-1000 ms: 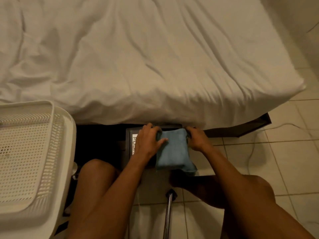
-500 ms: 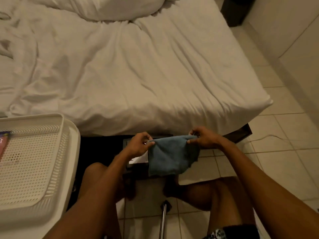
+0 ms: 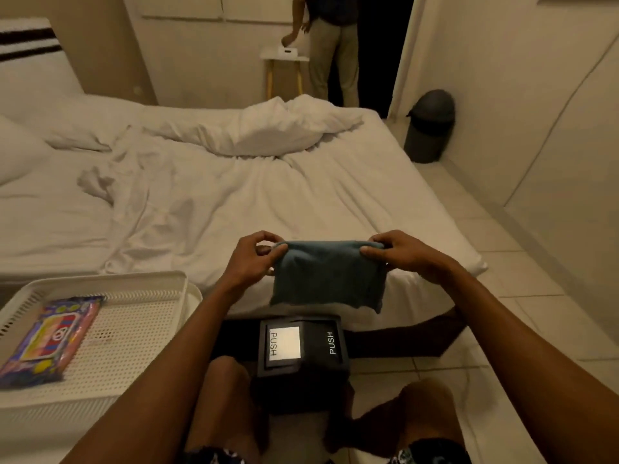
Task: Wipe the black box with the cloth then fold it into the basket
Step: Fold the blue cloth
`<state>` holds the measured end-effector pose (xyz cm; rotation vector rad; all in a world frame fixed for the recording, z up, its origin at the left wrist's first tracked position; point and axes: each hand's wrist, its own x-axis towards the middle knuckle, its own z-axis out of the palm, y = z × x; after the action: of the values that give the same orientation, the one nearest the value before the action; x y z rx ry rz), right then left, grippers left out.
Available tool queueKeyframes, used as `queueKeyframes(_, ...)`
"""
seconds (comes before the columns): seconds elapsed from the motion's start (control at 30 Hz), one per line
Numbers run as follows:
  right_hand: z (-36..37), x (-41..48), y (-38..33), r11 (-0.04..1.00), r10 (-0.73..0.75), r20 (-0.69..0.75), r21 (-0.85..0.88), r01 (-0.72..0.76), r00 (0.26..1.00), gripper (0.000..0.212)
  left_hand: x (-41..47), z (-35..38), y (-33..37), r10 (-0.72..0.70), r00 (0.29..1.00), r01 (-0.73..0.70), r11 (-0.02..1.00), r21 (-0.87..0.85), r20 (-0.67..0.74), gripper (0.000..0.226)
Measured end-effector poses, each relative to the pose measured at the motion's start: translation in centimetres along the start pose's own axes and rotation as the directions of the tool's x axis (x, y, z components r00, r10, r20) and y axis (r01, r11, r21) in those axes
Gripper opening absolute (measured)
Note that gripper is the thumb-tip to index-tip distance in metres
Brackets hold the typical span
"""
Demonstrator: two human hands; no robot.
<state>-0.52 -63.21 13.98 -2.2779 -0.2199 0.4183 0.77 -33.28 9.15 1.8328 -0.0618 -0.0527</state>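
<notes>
Holding cloth, box labelled "PUSH"

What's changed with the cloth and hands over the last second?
Both hands, left hand and right hand, lifted the blue cloth off the black box and now pinch its top corners, stretched in the air. The box and white basket stayed put.

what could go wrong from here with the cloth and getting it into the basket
1. The cloth hangs folded from pinches at its top corners by the left hand and right hand; loosening either pinch could let the fold fall open.
2. It hangs above the black box, so if dropped it may land there.
3. The basket already holds a wipes packet, leaving less room.
</notes>
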Motion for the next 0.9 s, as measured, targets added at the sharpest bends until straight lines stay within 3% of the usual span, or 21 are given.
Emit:
queueKeyframes(0.23, -1.0, -2.8, -7.1, 0.982, -0.113, -0.154, 0.133, 0.134, 0.982, 0.027, -1.9, -2.9, 5.2, 0.152, 0.955, -0.134, 0.987, 0.088, -0.254, 0.015)
queueKeyframes(0.47, -1.9, -4.5, -13.4, 0.961, -0.119, -0.130, 0.234, 0.147, 0.984, 0.024, -4.7, -2.1, 8.4, 0.213, 0.854, -0.132, 0.971, 0.198, -0.475, 0.031)
queueKeyframes(0.53, -1.9, -4.8, -14.5, 0.960, -0.104, -0.122, 0.247, 0.132, 0.987, 0.027, -6.0, -1.0, 9.1, 0.315, 0.843, -0.231, 0.944, 0.235, -0.437, 0.032)
queueKeyframes(0.6, -2.0, -5.0, -15.2, 0.961, -0.088, -0.125, 0.249, 0.117, 0.988, 0.031, -7.3, 0.4, 9.3, 0.390, 0.869, -0.336, 0.917, 0.217, -0.305, 0.027)
queueKeyframes(0.73, -1.6, -5.4, -15.5, 0.957, -0.056, -0.135, 0.275, 0.092, 0.989, 0.033, -9.2, 2.8, 9.1, 0.382, 0.924, -0.383, 0.923, -0.034, -0.023, 0.020)
queueKeyframes(0.83, -1.1, -5.5, -15.2, 0.953, -0.047, -0.150, 0.290, 0.089, 0.988, 0.035, -9.8, 3.5, 9.5, 0.366, 0.930, -0.359, 0.921, -0.152, 0.022, 0.035)
queueKeyframes(0.9, -1.0, -5.5, -15.0, 0.946, -0.043, -0.146, 0.312, 0.087, 0.988, 0.035, -9.7, 3.6, 9.6, 0.397, 0.918, -0.395, 0.914, -0.088, -0.001, 0.034)
